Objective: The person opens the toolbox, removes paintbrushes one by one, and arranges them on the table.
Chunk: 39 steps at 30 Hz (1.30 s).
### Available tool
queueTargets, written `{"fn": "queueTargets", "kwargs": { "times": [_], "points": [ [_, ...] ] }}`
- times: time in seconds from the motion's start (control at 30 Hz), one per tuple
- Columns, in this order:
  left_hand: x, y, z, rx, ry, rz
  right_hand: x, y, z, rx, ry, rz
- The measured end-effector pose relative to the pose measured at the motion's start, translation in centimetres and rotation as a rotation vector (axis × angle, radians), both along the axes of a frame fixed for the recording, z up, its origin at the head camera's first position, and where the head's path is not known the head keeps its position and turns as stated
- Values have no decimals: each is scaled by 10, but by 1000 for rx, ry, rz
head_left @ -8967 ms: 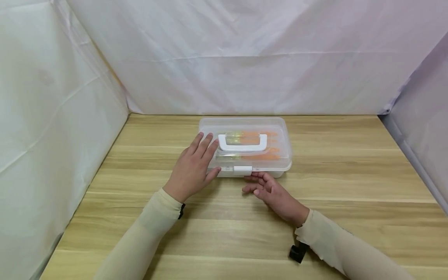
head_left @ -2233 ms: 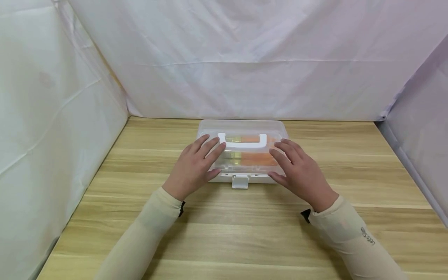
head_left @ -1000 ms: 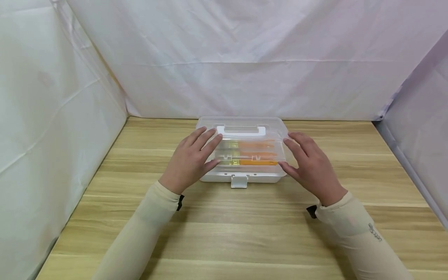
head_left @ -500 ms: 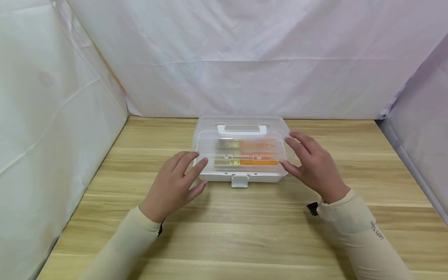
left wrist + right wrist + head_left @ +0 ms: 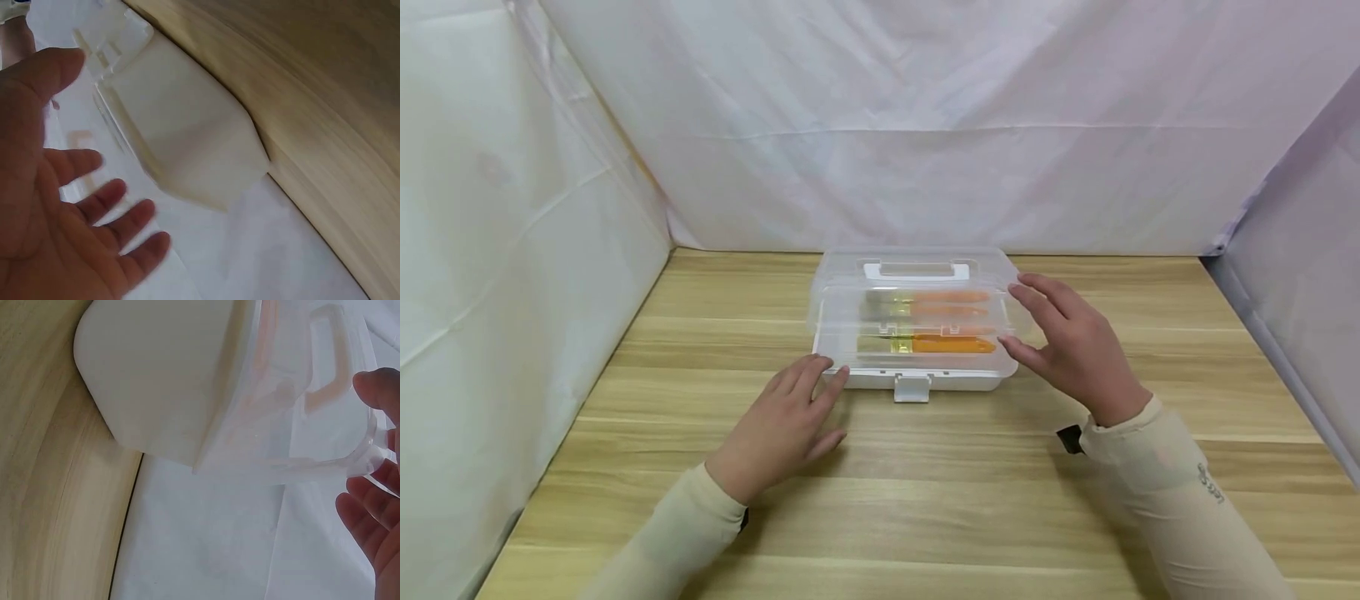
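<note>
A plastic box stands at the back of the table, its clear lid with a white handle tilted partly up. Through the lid show several brushes with orange handles. The white latch hangs down at the front. My right hand holds the lid's right front corner between thumb and fingers; the right wrist view shows this hand at the lid's edge. My left hand is by the box's front left corner, fingers loosely spread, holding nothing; the left wrist view shows its palm.
The wooden table runs up to a white cloth just behind the box. More cloth hangs at the left and a further sheet at the right. A black strap piece shows at the right sleeve.
The latch has come down, and the lid's front edge has risen. My right hand has moved from the latch to the lid's right corner. My left hand has left the lid and moved down and left.
</note>
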State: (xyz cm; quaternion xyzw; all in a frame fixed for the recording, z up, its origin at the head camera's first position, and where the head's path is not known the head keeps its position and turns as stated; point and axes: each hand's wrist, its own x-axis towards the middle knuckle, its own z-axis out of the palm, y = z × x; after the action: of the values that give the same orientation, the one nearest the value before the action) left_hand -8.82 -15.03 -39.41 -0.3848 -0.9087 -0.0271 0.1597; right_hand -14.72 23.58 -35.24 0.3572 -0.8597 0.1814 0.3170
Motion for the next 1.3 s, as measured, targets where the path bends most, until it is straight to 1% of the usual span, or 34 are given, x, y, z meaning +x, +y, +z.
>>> {"fn": "queueTargets", "kwargs": {
  "times": [0.1,0.27,0.43,0.57,0.77,0.93,1.13,1.3],
  "points": [
    [1,0,-2,-44,-15,26,-1,0,2,13,-10,-5],
    [2,0,-5,-87,-29,48,-3,-3,6,-16,-6,0],
    [1,2,-8,-121,-16,69,-3,-3,9,-19,-13,7],
    [1,4,-9,-126,2,75,-4,-2,9,-26,-13,17],
    [1,5,-11,-111,-1,81,-4,-1,9,-20,2,31],
    [-2,5,-10,-68,-20,71,-6,0,9,-8,8,29],
    [-4,4,-9,-28,-40,72,-12,3,13,40,-7,11],
    [-6,5,-9,5,-43,66,-19,6,17,56,0,28]
  ]
}}
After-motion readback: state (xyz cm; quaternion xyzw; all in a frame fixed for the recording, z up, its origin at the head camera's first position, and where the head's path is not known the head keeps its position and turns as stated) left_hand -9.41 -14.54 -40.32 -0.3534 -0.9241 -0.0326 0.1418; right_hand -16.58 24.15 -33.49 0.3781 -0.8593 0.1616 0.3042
